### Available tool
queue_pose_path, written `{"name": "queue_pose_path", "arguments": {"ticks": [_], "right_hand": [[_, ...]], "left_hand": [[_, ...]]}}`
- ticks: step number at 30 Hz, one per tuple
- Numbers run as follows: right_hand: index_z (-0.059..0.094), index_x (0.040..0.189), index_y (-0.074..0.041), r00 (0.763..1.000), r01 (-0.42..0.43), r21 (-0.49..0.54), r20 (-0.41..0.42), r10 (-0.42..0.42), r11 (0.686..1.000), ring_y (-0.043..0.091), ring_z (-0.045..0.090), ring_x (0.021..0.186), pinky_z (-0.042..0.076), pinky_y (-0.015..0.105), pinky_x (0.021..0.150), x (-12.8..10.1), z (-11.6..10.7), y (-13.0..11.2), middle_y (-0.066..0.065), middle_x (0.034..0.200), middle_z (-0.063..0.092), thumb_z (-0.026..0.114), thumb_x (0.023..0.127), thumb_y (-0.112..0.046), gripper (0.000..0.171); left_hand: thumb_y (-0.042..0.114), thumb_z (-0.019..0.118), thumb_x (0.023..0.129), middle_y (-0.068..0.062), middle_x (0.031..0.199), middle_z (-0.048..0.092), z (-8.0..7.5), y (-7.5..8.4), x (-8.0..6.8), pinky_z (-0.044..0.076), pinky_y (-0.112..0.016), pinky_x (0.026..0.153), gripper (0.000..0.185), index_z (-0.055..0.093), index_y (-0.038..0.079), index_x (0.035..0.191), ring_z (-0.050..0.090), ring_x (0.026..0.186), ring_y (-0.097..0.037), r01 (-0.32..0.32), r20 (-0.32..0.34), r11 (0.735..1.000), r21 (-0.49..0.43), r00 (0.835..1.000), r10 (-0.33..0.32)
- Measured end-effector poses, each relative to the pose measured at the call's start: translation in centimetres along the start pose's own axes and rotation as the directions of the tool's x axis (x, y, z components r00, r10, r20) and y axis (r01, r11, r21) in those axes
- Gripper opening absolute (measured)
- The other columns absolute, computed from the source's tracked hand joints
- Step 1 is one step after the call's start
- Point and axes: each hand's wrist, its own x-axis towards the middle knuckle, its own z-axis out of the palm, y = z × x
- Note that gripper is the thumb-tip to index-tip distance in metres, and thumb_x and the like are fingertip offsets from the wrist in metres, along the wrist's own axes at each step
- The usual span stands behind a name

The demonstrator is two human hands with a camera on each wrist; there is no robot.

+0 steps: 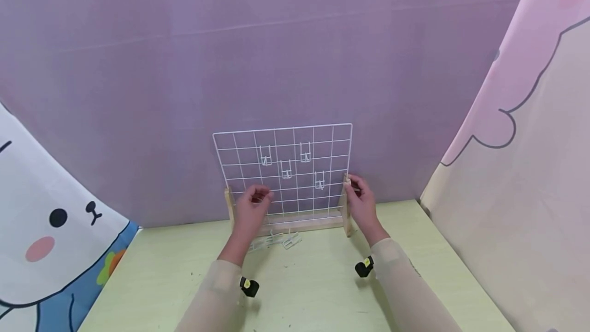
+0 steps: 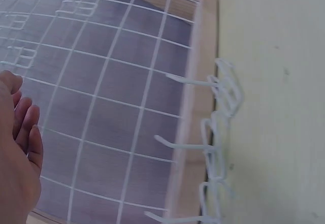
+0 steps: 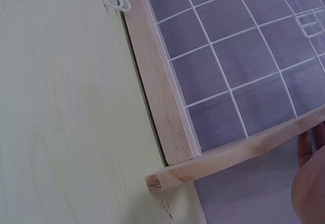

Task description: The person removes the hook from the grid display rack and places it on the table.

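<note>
A white wire grid panel [image 1: 282,188] stands upright in a wooden stand [image 1: 304,224], with several white wire hooks [image 1: 306,153] hung on it. My right hand [image 1: 363,205] holds the upper part of the right wooden post [image 3: 223,159], though the grip is only partly visible in the right wrist view. In front of the lower left of the grid is my left hand [image 1: 251,211], its fingers loosely curled. Nothing shows in those fingers [image 2: 31,127]. Loose white hooks [image 2: 218,148] lie at the stand's base, their prongs pointing up.
The stand rests on a pale yellow-green table [image 1: 313,281]. Behind it rises a purple backdrop [image 1: 286,65], close to the table's back edge. Cartoon-printed cloth [image 1: 50,240] hangs at the left, and a pink and cream cloth [image 1: 530,168] at the right.
</note>
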Motion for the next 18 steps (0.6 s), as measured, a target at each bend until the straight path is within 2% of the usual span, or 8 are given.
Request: {"name": "queue_pose_path", "arguments": {"ticks": [12, 15, 18], "right_hand": [[0.067, 0.143, -0.006, 1.0, -0.001, -0.007, 0.006, 0.001, 1.0, 0.031, 0.063, 0.112, 0.058, 0.021, 0.086, 0.1, -0.1, 0.2, 0.016, 0.129, 0.066, 0.067, 0.113, -0.017, 0.032], [0.067, 0.144, -0.006, 1.0, 0.007, 0.001, 0.013, -0.007, 1.0, 0.036, 0.063, 0.114, 0.06, 0.029, 0.091, 0.0, -0.1, 0.1, 0.018, 0.131, 0.066, 0.067, 0.113, -0.017, 0.033], [0.068, 0.143, -0.007, 1.0, 0.012, 0.005, 0.015, -0.012, 1.0, 0.036, 0.063, 0.113, 0.062, 0.042, 0.094, 0.0, -0.1, 0.0, 0.018, 0.13, 0.066, 0.067, 0.113, -0.02, 0.033]], "left_hand": [[0.012, 0.082, 0.101, -0.008, 0.108, 0.072, -0.4, 2.4, 2.1, 0.054, -0.026, 0.084, 0.024, 0.071, 0.001, 0.12, 0.063, 0.095, -0.023, -0.091, -0.11, 0.995, -0.039, 0.99, 0.086], [0.011, 0.082, 0.1, -0.008, 0.108, 0.072, -0.6, 3.1, 2.5, 0.053, -0.027, 0.084, 0.023, 0.071, 0.002, 0.118, 0.063, 0.095, -0.022, -0.112, -0.134, 0.993, -0.044, 0.985, 0.105], [0.011, 0.082, 0.1, -0.009, 0.108, 0.072, -0.8, 3.8, 3.0, 0.051, -0.028, 0.086, 0.021, 0.072, 0.004, 0.117, 0.062, 0.097, -0.02, -0.133, -0.145, 0.989, -0.058, 0.982, 0.124]]}}
